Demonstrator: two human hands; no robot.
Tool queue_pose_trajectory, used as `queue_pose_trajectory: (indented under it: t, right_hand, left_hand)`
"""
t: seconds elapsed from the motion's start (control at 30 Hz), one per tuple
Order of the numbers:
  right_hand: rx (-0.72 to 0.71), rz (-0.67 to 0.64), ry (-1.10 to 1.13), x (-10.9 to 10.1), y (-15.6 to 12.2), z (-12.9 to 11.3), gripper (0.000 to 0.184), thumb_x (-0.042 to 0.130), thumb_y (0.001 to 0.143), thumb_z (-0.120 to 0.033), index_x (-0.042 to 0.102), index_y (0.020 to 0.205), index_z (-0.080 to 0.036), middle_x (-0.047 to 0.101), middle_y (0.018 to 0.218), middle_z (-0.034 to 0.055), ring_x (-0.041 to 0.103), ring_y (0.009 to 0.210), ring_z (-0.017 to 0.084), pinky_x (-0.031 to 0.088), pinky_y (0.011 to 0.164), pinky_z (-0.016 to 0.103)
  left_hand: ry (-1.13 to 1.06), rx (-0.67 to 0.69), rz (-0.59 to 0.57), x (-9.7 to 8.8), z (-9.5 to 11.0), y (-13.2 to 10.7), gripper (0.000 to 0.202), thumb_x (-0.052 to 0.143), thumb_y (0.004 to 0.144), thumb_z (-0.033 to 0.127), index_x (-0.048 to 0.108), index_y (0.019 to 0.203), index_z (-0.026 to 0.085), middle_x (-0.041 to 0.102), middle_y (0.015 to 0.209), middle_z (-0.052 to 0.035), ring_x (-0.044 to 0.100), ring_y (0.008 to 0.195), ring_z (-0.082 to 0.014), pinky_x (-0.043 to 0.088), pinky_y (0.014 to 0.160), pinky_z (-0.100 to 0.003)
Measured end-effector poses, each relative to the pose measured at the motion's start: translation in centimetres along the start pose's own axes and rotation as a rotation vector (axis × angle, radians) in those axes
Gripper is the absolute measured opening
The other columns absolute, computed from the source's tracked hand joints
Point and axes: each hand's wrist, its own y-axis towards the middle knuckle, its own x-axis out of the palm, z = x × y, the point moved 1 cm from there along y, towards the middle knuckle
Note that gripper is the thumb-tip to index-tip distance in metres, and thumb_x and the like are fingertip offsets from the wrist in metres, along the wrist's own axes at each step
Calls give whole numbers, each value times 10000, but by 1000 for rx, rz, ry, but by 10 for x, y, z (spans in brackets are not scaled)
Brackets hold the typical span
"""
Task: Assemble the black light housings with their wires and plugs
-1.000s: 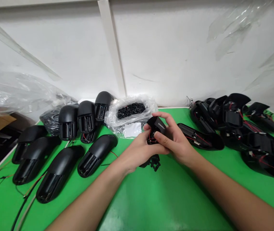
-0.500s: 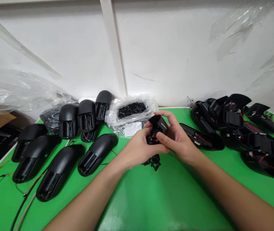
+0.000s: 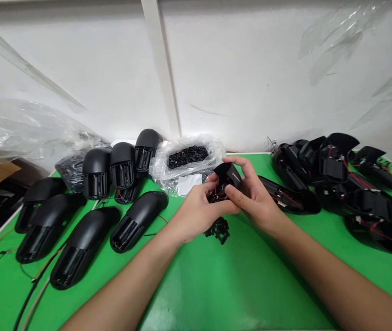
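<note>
Between my two hands is a curved black plastic housing with red wires inside and pale lettering on its outer face. My left hand grips its left side and lower part, the thumb pointing across toward the right. Closed round the right side is my right hand, its thumb pressed on the near edge and its index finger arched over the top. The fingers hide much of the housing's inside. Just below my hands, a small pile of black plastic pieces lies on the green table.
Several black housings with battery compartments stand at the left, some trailing wires. More wired black housings are heaped at the right. A clear plastic bag of small black parts and a white paper lie near the wall.
The housing has tilted slightly between my hands, and my right hand has shifted a little with it. Both hands keep their grip.
</note>
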Motion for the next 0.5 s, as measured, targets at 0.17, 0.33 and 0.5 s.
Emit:
queue_pose_trajectory:
  t: [0.17,0.33,0.5]
  right_hand:
    - [-27,41,-83,2,-1,0,513,664,1056,-381,393,1487,-324,624,1274,71,652,1142,182,567,1067,363]
    - [-55,41,-90,2,-2,-2,500,663,1056,-373,398,1477,-320,634,1249,67,660,1119,173,581,1024,325]
    - [-37,36,-25,3,-2,-3,527,674,1047,-371,410,1502,-329,630,1285,75,656,1169,196,562,1063,359]
  left_hand:
    - [-97,13,12,4,2,-2,338,825,748,180,750,1067,96,667,1054,-32,599,999,-165,467,893,-280]
    - [-96,15,6,5,3,-4,372,826,786,217,749,1131,103,674,1004,-35,607,980,-166,472,918,-292]
    - [-67,-16,6,3,5,-3,371,851,793,246,757,1136,138,712,1012,-32,636,973,-163,487,904,-282]
